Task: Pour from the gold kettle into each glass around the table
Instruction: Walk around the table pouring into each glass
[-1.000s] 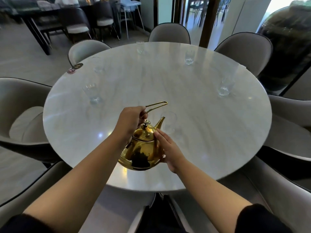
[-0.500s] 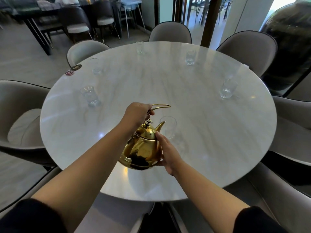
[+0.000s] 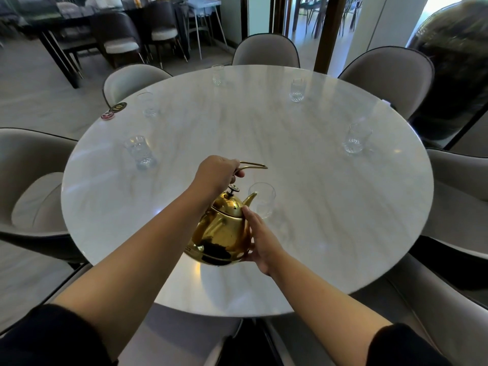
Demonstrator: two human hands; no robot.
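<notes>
The gold kettle (image 3: pixel 223 229) hangs tilted above the near side of the round marble table (image 3: pixel 303 194), its spout at the rim of the nearest clear glass (image 3: pixel 262 200). My left hand (image 3: pixel 215 174) grips the kettle's thin gold handle from above. My right hand (image 3: pixel 260 240) presses flat against the kettle's right side, fingers straight. More clear glasses ring the table: near left (image 3: pixel 140 153), left (image 3: pixel 149 105), far (image 3: pixel 218 75), far right (image 3: pixel 297 90) and right (image 3: pixel 356 138).
Grey upholstered chairs (image 3: pixel 266 50) surround the table on every side. Two small round tags (image 3: pixel 113 110) lie at the table's far left edge. A dark dining table with chairs (image 3: pixel 111 30) stands at the back left, and a dark glass panel (image 3: pixel 454 75) on the right.
The kettle has tipped further forward and moved a little toward the nearest glass, bringing the spout to its rim. Both hands kept their hold.
</notes>
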